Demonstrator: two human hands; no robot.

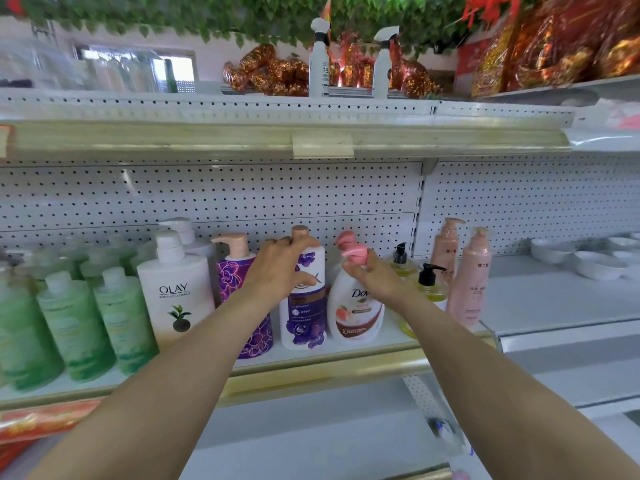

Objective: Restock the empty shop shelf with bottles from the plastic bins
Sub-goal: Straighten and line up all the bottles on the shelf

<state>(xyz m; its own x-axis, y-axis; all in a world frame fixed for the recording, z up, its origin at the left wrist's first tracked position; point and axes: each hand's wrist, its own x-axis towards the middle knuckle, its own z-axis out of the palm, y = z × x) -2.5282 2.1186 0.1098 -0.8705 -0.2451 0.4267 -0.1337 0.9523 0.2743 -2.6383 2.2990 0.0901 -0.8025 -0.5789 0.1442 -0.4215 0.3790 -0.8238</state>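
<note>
Shelf ahead, arms outstretched: left hand wraps fingers round purple-white bottle, right hand pinches Dove pump.

Apparently open shelf beside pink bottles

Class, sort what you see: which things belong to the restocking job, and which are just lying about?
Job: left hand gripping white-and-purple bottle; right hand gripping Dove bottle; Olay bottle; shelf.
Lying about: spray bottles, white bowls, foil decorations.
</note>
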